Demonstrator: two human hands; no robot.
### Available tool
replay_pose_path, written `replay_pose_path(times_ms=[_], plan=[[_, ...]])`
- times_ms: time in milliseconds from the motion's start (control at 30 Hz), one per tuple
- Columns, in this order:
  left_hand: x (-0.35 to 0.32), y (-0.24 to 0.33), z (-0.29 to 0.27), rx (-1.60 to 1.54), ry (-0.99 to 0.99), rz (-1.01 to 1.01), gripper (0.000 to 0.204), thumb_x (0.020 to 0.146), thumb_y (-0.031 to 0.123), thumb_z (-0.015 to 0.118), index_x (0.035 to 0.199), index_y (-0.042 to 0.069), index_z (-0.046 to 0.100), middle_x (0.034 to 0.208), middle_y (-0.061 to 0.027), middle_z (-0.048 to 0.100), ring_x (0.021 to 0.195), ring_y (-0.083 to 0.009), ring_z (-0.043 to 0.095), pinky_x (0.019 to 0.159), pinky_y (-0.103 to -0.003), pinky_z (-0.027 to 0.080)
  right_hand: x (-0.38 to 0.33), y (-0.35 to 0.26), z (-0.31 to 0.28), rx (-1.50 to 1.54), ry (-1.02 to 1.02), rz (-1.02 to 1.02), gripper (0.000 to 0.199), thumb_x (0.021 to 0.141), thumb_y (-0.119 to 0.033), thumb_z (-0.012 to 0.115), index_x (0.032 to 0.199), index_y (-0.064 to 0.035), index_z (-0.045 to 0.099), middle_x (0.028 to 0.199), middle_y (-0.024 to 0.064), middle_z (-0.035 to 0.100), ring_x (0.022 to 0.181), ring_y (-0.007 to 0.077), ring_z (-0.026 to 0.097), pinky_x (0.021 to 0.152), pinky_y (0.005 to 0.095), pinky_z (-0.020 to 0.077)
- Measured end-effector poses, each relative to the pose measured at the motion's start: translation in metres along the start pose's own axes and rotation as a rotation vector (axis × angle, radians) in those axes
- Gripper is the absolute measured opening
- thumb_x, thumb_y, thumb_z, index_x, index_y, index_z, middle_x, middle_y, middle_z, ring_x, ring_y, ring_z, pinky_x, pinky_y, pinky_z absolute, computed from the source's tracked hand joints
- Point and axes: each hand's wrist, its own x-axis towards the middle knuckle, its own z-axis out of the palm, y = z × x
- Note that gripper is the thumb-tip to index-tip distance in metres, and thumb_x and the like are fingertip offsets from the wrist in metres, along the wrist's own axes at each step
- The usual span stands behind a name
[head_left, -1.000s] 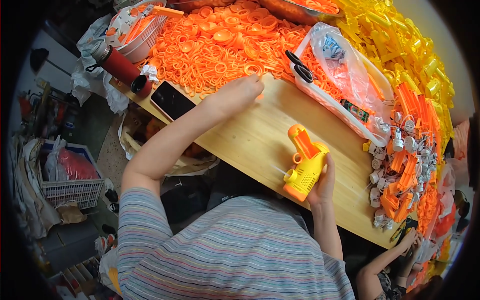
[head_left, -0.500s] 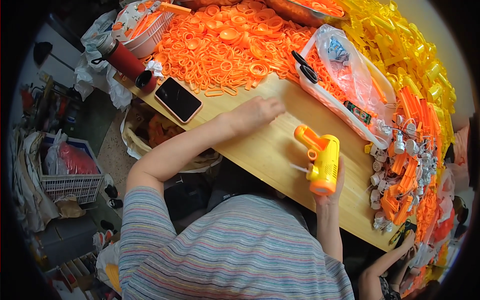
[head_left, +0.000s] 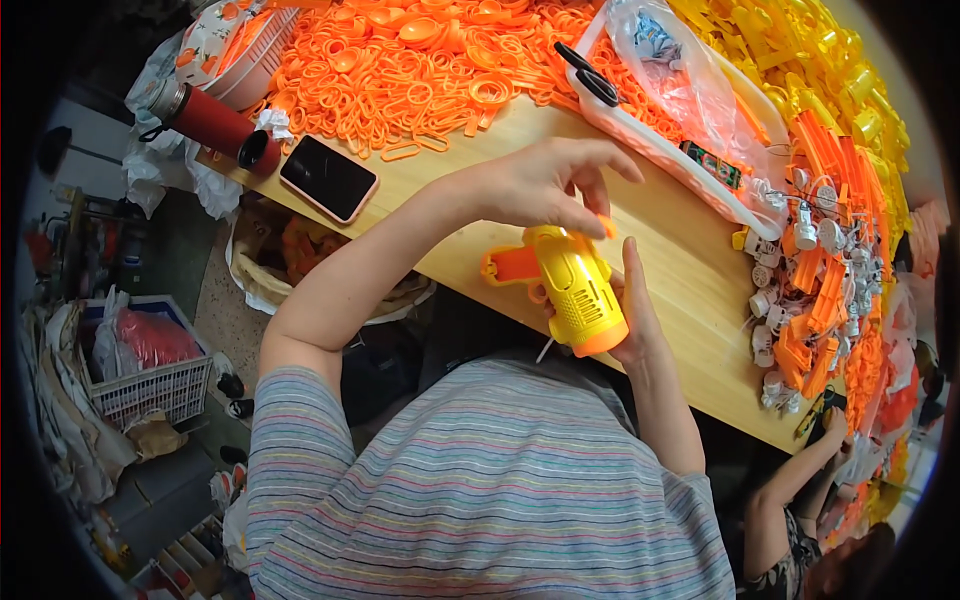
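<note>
Moved leftward, the yellow-orange toy gun (head_left: 577, 295) sits mid-frame, gripped by the right hand (head_left: 641, 322); the left hand (head_left: 545, 182) now overlaps its upper end, grip unclear.

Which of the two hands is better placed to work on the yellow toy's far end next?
Probably the left hand: it is close over that end, its thumb near it, while the right hand is busy holding the yellow toy.

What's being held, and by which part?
The right hand holds the yellow toy by its cylindrical body; whether the left hand grips anything cannot be told.
</note>
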Motion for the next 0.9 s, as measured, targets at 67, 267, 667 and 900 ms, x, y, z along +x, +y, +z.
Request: replay_pose_path(times_ms=[67,267,667,900], plan=[[0.004,0.000,0.004,-0.038,-0.173,-0.066,0.064,0.078,0.012,0.076,0.136,0.010,0.050,0.090,-0.0034,0.068,0.086,-0.0111,0.063,0.081,-0.027,0.045,0.002,0.000,0.005,-0.120,0.077,0.035,0.095,0.088,-0.079,0.026,0.136,0.0012,0.045,0.114,0.0277,0.063,0.096,0.0364,0.068,0.078,0.0449,0.0580],[0.003,-0.002,0.007,-0.113,-0.386,-0.143,0.068,0.077,0.007,0.075,0.139,0.004,0.046,0.090,-0.0080,0.068,0.085,-0.0150,0.066,0.078,-0.029,0.053,0.013,0.006,0.016,-0.219,0.055,0.033,0.081,0.094,-0.069,0.033,0.140,-0.0033,0.039,0.119,0.0216,0.062,0.098,0.0342,0.068,0.077,0.0412,0.0592],[-0.026,-0.032,0.031,-0.529,0.148,-0.359,0.031,0.089,0.010,0.063,0.119,0.003,0.062,0.098,-0.0056,0.065,0.091,-0.0116,0.063,0.082,-0.027,0.052,0.014,-0.001,-0.002,-0.192,-0.072,0.052,0.064,0.098,-0.052,0.046,0.141,-0.0052,0.037,0.120,0.0237,0.059,0.098,0.0355,0.068,0.076,0.0434,0.0597],[-0.033,-0.026,0.044,-0.599,0.320,-0.284,0.033,0.079,0.000,0.057,0.111,0.002,0.066,0.093,-0.0069,0.066,0.084,-0.0121,0.063,0.077,-0.027,0.052,0.016,0.007,0.015,-0.393,0.111,-0.132,0.051,0.095,-0.038,0.054,0.133,-0.0066,0.039,0.119,0.0218,0.058,0.096,0.0397,0.067,0.075,0.0459,0.0602]])
